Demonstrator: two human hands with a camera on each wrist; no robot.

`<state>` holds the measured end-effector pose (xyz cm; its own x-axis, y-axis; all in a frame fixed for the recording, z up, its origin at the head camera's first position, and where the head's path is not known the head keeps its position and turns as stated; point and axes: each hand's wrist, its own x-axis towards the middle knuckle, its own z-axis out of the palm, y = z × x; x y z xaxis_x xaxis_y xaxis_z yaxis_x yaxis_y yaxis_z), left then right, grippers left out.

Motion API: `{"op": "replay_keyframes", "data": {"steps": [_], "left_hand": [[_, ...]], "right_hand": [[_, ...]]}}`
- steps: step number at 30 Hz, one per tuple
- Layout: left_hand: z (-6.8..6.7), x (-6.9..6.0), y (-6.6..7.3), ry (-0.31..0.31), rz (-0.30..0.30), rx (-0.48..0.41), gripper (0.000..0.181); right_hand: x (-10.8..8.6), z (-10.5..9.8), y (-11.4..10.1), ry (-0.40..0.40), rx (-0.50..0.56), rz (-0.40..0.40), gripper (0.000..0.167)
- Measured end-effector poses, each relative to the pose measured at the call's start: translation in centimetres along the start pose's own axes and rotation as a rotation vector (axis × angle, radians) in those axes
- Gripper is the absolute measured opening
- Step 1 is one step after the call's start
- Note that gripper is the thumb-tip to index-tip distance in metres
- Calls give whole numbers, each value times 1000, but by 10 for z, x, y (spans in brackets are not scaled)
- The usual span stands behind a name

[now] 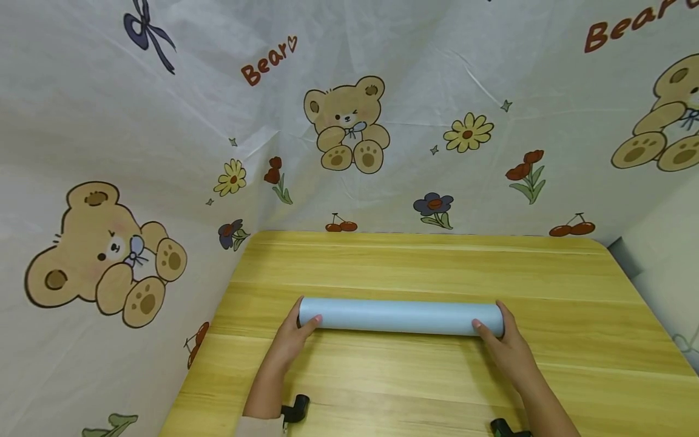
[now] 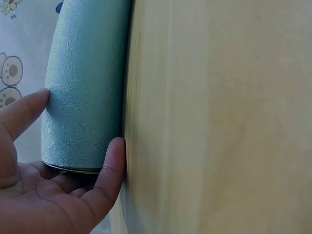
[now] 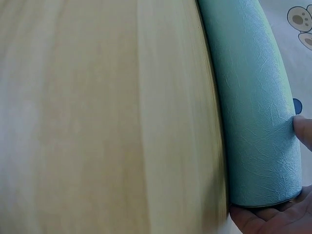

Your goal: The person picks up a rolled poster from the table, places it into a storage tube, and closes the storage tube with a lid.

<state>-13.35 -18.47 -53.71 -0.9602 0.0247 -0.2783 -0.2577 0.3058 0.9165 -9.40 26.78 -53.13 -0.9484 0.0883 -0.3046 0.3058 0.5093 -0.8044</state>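
Observation:
A light blue rolled-up mat [image 1: 401, 315] with a creased, leather-like surface lies crosswise above the wooden table [image 1: 382, 376]. At its left end my left hand [image 1: 290, 337] grips it, the thumb on the near side and the other fingers round the end and underneath. My right hand [image 1: 508, 349] holds the right end in the same manner. Close up in the left wrist view, the roll [image 2: 85, 97] shows a thin dark edge at its end, beside the palm. In the right wrist view the right hand [image 3: 278, 217] is only partly visible. Whether the roll touches the table, I cannot tell.
A white cloth [image 1: 415, 60] printed with bears, flowers and cherries hangs behind the table and along its left side. Black wrist mounts [image 1: 296, 408] show at both forearms. A pale surface [image 1: 666, 261] stands beyond the table's right edge.

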Motion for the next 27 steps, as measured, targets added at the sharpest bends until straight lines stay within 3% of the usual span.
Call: {"op": "replay_keyframes", "data": {"steps": [14,27], "left_hand": [[-2,0,-2,-17,-2,26,92],[-1,0,3,-19,-28,6,97]], "right_hand": [[1,0,0,1,-20,1,102],[1,-5,0,-12,53,4,105]]}}
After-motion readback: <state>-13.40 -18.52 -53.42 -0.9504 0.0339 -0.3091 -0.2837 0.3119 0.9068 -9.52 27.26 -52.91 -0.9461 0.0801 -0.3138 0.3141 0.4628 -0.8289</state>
